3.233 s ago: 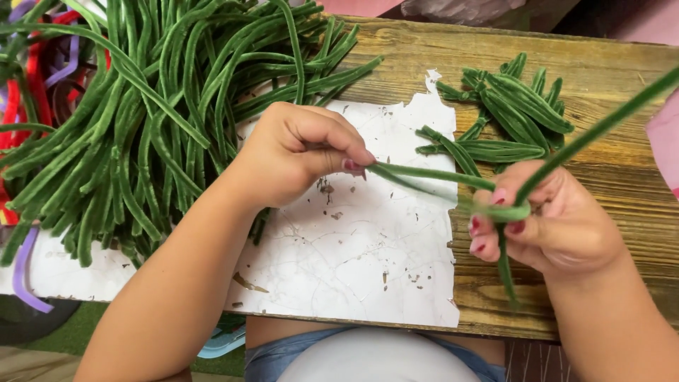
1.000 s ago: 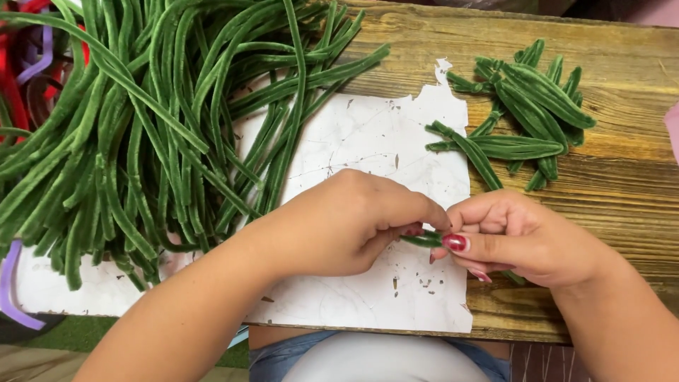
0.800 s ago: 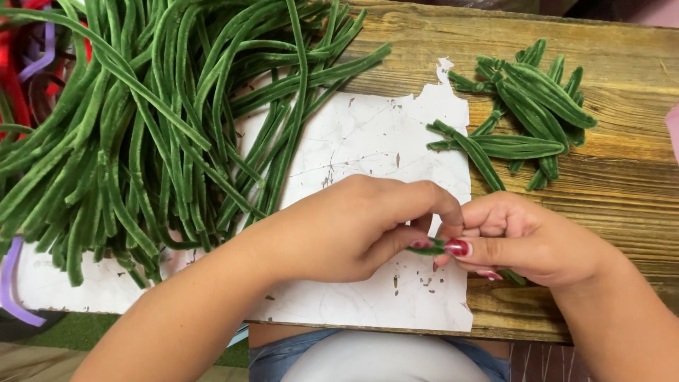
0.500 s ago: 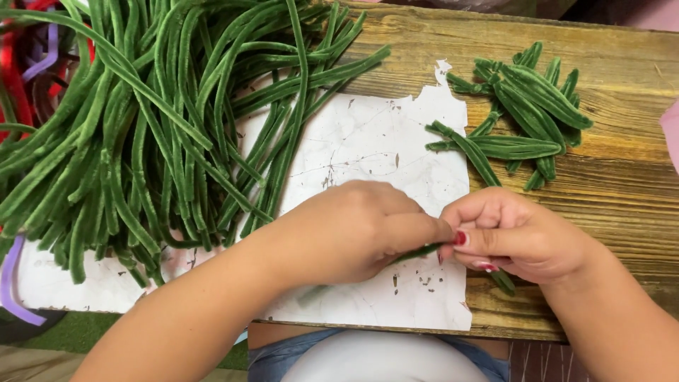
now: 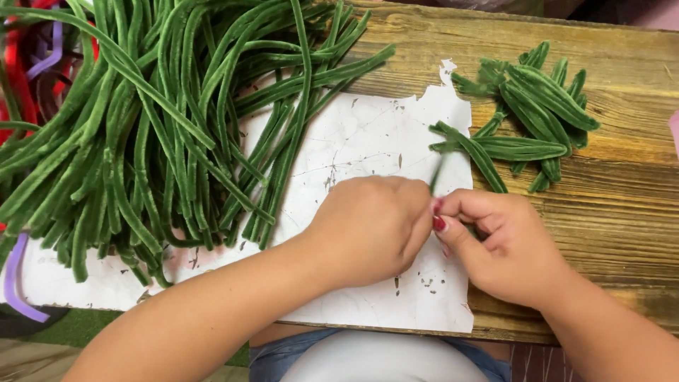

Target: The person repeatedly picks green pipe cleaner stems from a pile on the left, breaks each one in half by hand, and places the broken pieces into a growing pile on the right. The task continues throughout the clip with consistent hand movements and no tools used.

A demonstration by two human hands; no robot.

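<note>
From the head view, we pinch one green stem (image 5: 436,172) between our closed left hand (image 5: 371,228) and right hand (image 5: 503,249). Beyond the grip lie folded leaves (image 5: 527,117); left of it, the stem pile (image 5: 148,120) crowds the white sheet (image 5: 353,141).

We pinch one green fuzzy stem (image 5: 437,174) between the fingertips (image 5: 440,206) of both hands; only its blurred upper end shows, rising just above them and tilted a little to the right. The rest of it is hidden inside our closed fingers.
</note>
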